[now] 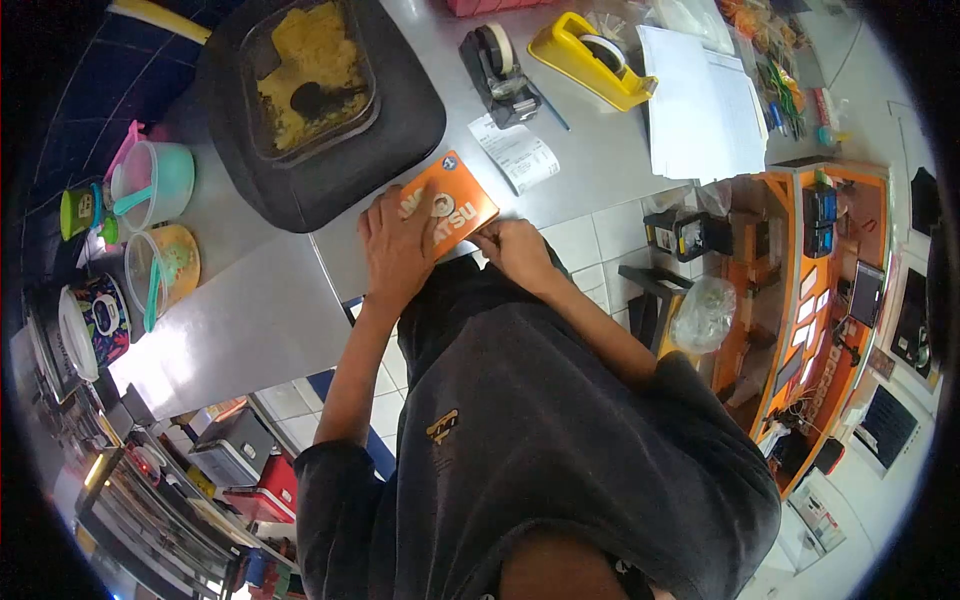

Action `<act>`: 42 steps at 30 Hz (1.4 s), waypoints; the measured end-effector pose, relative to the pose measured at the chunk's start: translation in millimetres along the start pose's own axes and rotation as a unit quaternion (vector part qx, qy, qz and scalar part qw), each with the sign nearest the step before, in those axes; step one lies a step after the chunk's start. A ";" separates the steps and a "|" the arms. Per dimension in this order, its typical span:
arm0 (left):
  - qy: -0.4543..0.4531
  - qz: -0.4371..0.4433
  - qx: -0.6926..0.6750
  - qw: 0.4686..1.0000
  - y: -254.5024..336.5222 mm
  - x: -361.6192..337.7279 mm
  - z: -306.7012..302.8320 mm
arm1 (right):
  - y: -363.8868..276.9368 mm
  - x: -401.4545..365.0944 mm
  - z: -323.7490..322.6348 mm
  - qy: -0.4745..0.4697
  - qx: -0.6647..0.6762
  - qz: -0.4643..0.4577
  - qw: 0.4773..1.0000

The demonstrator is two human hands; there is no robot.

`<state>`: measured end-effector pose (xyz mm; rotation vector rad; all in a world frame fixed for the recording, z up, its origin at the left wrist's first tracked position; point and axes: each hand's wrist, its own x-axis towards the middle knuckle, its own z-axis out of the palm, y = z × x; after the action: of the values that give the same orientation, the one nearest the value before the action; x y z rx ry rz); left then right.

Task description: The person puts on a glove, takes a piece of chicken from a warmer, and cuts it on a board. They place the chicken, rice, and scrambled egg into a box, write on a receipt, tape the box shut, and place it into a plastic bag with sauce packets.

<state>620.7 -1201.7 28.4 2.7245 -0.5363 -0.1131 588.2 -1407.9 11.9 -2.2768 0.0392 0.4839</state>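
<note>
An orange cardboard box with white lettering lies at the front edge of the metal table. My left hand grips its left side, the fingers lying over the printed top. Close to the box's lower right corner, my right hand is closed with its fingers pinched. What sits between those fingers, perhaps part of the box's end, is too small to make out. A printed receipt lies just beyond the box.
A dark padded seat-like piece bears a clear food container. Tape dispensers, one black and one yellow, stand at the back. Papers lie right. Plastic tubs with spoons are left. Orange shelving stands right.
</note>
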 end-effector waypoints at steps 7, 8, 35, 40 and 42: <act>-0.013 -0.019 -0.029 0.999 27.1 -6.1 -15.2 | 30.6 8.8 -121.0 -0.150 0.090 0.009 0.985; -0.004 -0.060 -0.014 0.998 36.5 -12.0 -11.2 | 42.0 17.7 -151.2 -0.088 0.137 0.042 0.986; 0.288 -0.287 0.091 0.909 241.5 164.7 46.1 | 253.7 252.0 -674.7 0.625 -0.105 -0.115 0.765; 0.301 -0.161 -0.035 0.939 276.1 219.6 29.5 | 135.9 143.9 -685.7 0.547 -0.006 -0.280 0.789; 0.312 -0.058 -0.127 0.940 296.7 247.0 26.5 | 108.5 95.9 -661.7 0.478 -0.044 -0.245 0.842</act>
<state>740.9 -1560.5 109.2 2.3497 -0.1589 0.5940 876.5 -1944.7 307.7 -2.2699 -0.0690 -0.9522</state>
